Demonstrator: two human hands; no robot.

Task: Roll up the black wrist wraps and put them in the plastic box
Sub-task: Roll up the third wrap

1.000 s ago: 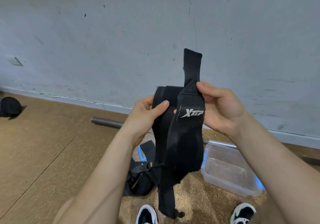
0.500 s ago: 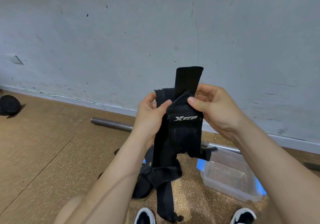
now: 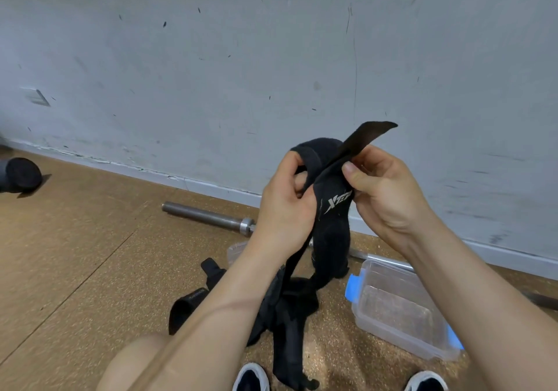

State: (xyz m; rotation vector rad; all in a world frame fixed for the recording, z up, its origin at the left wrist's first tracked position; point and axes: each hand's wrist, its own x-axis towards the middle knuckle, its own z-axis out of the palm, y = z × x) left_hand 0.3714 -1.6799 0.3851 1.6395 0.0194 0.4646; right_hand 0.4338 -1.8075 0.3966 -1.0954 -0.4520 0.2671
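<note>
Both grips hold one black wrap (image 3: 332, 230) up in front of the wall (image 3: 271, 58), above the floor (image 3: 75, 254). The left grip (image 3: 287, 206) has its fingers curled round the wrap's folded top, where the thick cloth bends over in a hump. The right grip (image 3: 383, 197) pinches the wrap between thumb and fingers just beside that fold. A thin, flat tab (image 3: 370, 134) sticks up and to the right from the pinch. Below the thumb a white logo (image 3: 338, 205) shows on the cloth, its last letters hidden by the right grip.

From the grips the wrap hangs in two soft bands. Its lower part runs down into a loose black pile (image 3: 290, 303) of more wraps on the floor, and one long end trails on between the shoes (image 3: 250, 378). Another black strap (image 3: 193, 303) lies just left of the pile, partly behind the left forearm.

The box (image 3: 398, 309), clear plastic with blue clips (image 3: 351, 288), stands open on the floor just right of the pile, with no wrap inside. A steel bar (image 3: 205, 214) lies along the foot of the wall. A dark, rounded thing (image 3: 21, 174) lies far left; what it is cannot be told.
</note>
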